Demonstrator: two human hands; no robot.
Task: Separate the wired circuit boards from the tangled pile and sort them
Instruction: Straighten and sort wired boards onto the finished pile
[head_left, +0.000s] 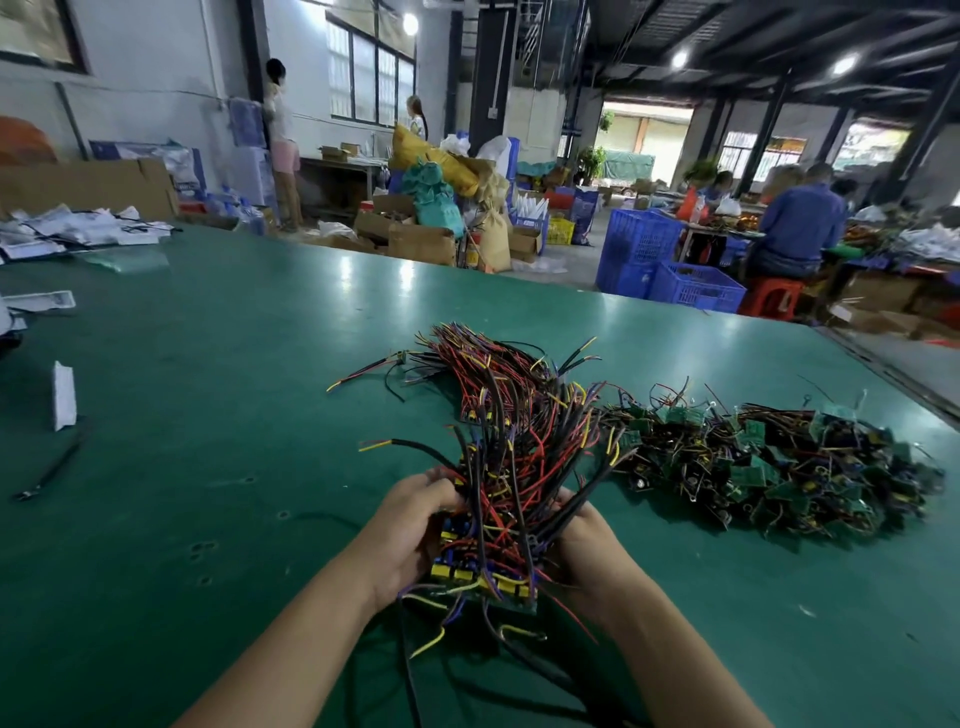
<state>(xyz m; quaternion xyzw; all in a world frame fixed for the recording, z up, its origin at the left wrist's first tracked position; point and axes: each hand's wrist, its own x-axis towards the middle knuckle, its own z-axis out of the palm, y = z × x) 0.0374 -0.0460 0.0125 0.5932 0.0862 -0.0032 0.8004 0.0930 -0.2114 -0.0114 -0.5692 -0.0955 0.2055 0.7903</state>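
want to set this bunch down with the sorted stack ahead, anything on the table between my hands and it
Nothing visible. The bundle of wired boards is held in the left hand and right hand, and the sorted stack lies just beyond over bare green table.

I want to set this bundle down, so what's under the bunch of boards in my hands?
Under the bundle of wired boards held by the left hand and right hand: green table, dangling wires. Directly beneath is hidden.
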